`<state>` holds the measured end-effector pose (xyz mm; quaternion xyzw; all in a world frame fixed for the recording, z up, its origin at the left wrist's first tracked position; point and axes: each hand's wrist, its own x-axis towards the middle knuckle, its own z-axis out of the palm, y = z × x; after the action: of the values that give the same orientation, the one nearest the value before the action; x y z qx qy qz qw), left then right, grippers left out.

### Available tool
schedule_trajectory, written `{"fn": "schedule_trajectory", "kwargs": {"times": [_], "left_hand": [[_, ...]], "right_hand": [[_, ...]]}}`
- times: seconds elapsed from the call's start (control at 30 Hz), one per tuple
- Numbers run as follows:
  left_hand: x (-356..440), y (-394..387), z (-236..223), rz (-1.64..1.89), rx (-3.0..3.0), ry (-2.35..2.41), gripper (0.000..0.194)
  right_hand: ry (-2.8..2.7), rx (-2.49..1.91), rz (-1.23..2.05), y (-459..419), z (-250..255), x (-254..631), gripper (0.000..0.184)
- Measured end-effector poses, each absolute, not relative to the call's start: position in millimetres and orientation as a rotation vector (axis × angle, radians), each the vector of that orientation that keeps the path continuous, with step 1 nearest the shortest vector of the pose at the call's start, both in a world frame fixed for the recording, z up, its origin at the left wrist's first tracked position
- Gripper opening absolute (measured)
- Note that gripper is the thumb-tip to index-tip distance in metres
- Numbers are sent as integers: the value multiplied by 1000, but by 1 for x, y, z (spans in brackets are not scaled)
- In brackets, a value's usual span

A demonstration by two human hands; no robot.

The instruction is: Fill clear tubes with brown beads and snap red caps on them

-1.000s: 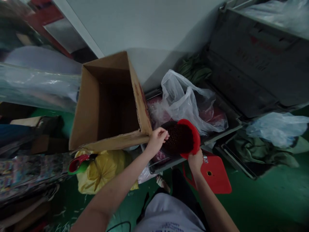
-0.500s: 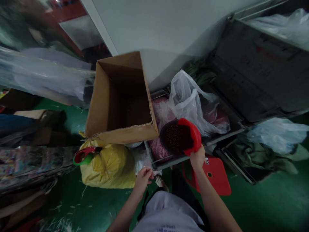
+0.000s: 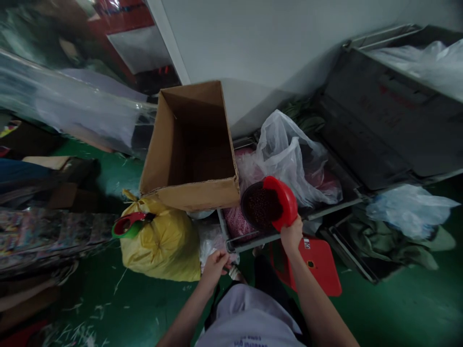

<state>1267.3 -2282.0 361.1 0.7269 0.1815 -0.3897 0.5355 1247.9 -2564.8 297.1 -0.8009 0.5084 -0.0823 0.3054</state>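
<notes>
Presently, a tilted round red plastic sieve [image 3: 287, 202] of dark granules [image 3: 261, 207] is gripped by its rim in the right hand [image 3: 291, 236], above a grey plastic crate [image 3: 325, 210] of pink granules [image 3: 235, 222]. The left hand [image 3: 215, 268] is curled narrowly beside crumpled white plastic [image 3: 213, 241], near the crate's corner; whether anything is held there cannot be told.

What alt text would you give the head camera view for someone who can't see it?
A person's right hand holds a tilted red container of small dark round pieces above a grey crate. The left hand is beside crumpled white plastic, near an open cardboard box and a yellow sack.
</notes>
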Motion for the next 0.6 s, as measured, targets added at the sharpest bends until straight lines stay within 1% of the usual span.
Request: {"fn": "schedule_trajectory", "kwargs": {"times": [0.4,0.6], "left_hand": [[1259,-2268,375,-889,1698,468,36],[1248,-2253,377,-879,1684,438,32]], "right_hand": [[1234,-2273,-306,-2582,301,1233,64],[1213,-2205,-409,-2579,305,1233,66]]}}
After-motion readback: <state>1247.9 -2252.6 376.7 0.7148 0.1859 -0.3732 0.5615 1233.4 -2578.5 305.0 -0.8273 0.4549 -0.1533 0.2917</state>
